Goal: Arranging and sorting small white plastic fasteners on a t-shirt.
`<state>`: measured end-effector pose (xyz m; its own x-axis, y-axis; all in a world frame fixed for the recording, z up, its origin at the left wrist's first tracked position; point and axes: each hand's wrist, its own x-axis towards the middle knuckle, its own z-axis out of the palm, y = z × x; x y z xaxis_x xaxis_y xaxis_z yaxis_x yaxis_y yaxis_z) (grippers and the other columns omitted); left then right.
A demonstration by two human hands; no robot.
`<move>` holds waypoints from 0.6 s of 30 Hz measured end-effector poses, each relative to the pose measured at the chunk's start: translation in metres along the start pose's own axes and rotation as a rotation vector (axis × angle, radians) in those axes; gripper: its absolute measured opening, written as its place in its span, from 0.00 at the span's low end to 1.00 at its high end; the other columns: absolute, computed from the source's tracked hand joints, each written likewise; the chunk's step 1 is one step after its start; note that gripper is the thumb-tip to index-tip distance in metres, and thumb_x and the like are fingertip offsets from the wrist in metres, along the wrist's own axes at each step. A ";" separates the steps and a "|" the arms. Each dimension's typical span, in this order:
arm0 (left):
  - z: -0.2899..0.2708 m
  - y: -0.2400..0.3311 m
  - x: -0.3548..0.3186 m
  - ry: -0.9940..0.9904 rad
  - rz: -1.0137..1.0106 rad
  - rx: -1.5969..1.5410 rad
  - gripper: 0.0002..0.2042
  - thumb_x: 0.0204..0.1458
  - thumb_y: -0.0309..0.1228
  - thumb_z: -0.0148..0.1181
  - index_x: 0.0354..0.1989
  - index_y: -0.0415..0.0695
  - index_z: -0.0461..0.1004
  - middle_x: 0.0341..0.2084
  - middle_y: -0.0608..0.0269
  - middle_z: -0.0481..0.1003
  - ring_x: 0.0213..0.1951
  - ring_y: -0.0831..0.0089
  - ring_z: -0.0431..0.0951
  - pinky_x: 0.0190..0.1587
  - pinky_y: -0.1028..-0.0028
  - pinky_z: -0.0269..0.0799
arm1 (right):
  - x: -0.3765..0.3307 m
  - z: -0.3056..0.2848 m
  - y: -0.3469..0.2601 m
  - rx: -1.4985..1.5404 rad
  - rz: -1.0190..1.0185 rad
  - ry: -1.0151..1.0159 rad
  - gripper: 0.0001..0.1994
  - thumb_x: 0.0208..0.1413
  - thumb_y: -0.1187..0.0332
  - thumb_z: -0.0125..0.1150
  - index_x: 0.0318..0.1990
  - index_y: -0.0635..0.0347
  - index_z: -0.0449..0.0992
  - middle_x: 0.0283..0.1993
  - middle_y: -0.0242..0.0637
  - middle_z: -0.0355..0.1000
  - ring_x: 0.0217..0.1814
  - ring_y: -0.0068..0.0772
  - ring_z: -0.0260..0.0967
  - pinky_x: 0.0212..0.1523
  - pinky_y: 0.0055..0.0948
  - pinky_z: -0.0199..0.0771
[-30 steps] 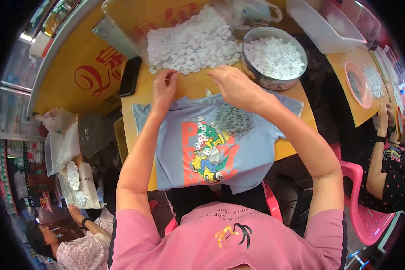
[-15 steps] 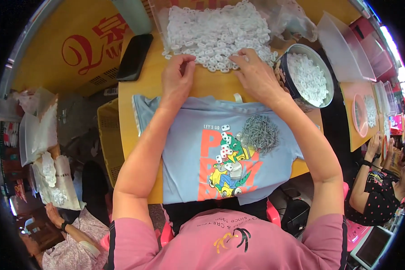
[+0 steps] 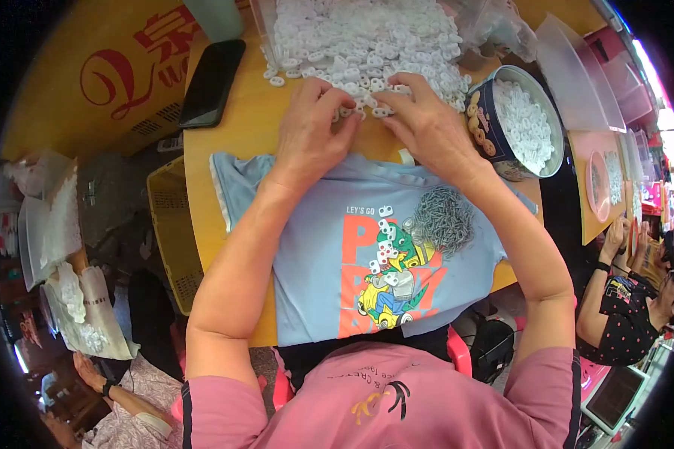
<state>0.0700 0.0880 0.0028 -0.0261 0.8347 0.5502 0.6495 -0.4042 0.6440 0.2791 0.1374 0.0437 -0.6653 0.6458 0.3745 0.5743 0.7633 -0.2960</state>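
Note:
A large heap of small white oval plastic pieces with two holes (image 3: 367,45) covers the far middle of the table. At the heap's near edge, my left hand (image 3: 314,127) has its fingers curled, with thumb and forefinger close about a few pieces; what they hold is partly hidden. Opposite it, my right hand (image 3: 434,131) has thumb and forefinger apart, its fingertips touching loose pieces. Nearer me a light blue printed T-shirt (image 3: 307,262) lies across the table edge and my lap. On it rest a pile of grey screws (image 3: 443,221) and several white pieces (image 3: 386,254) in a line.
A round tin (image 3: 494,135) filled with white pieces stands right of my right hand. A black phone (image 3: 213,82) lies at the table's left, near a yellow crate (image 3: 174,232). Clear plastic bins (image 3: 577,75) stand beyond the tin. Other people work at both sides.
My left hand has moved right, toward my right hand, along the near edge of the heap. My right hand's fingers have shifted slightly among the pieces. The view has turned a little.

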 end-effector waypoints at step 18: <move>-0.002 -0.023 0.001 0.040 -0.054 -0.129 0.10 0.43 0.15 0.52 0.21 0.43 0.78 0.27 0.60 0.74 0.34 0.59 0.74 0.38 0.63 0.70 | -0.007 -0.010 -0.003 0.078 -0.076 -0.156 0.11 0.56 0.75 0.65 0.47 0.55 0.83 0.51 0.40 0.70 0.41 0.44 0.77 0.40 0.38 0.78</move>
<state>0.0530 0.0972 -0.0106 -0.0904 0.8419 0.5320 0.5435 -0.4059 0.7347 0.2873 0.1305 0.0508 -0.7748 0.5766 0.2594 0.4848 0.8051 -0.3417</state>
